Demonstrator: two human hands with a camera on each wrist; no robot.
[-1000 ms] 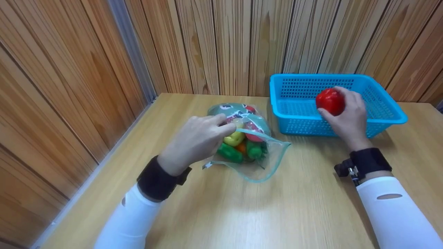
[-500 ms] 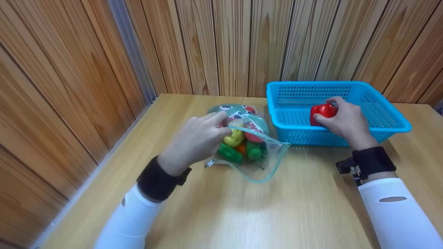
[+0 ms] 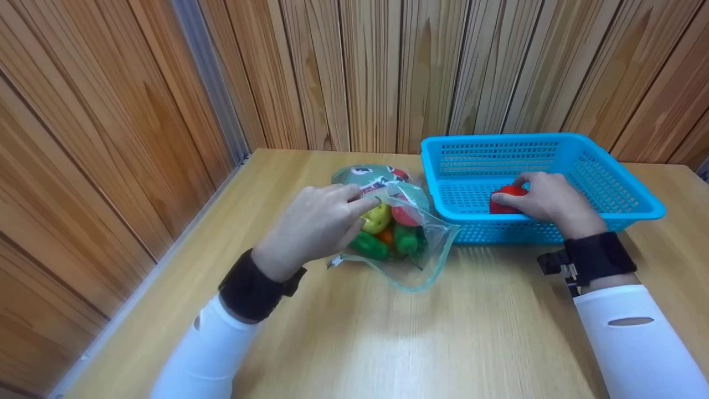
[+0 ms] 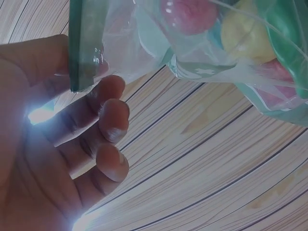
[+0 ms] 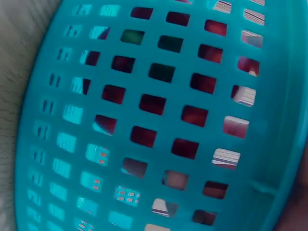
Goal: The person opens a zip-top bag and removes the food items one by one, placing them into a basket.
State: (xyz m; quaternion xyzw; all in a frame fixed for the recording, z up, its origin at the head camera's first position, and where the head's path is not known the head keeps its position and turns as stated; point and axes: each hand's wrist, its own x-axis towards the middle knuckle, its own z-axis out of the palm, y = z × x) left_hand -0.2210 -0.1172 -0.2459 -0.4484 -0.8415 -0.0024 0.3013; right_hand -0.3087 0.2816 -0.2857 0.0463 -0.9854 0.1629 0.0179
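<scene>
Right hand (image 3: 556, 200) round pepper (image 3: 509, 190), left hand (image 3: 313, 224) pinching bag (image 3: 414, 195)

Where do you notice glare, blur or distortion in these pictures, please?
Head: white glare on the smooth, pale wooden tabletop. Left wrist: two white flares at the person's bare left hand, and the dark-lined wooden panelling looks bowed. Right wrist: red shapes look dark and blurred through the perforated blue plastic basket.
</scene>
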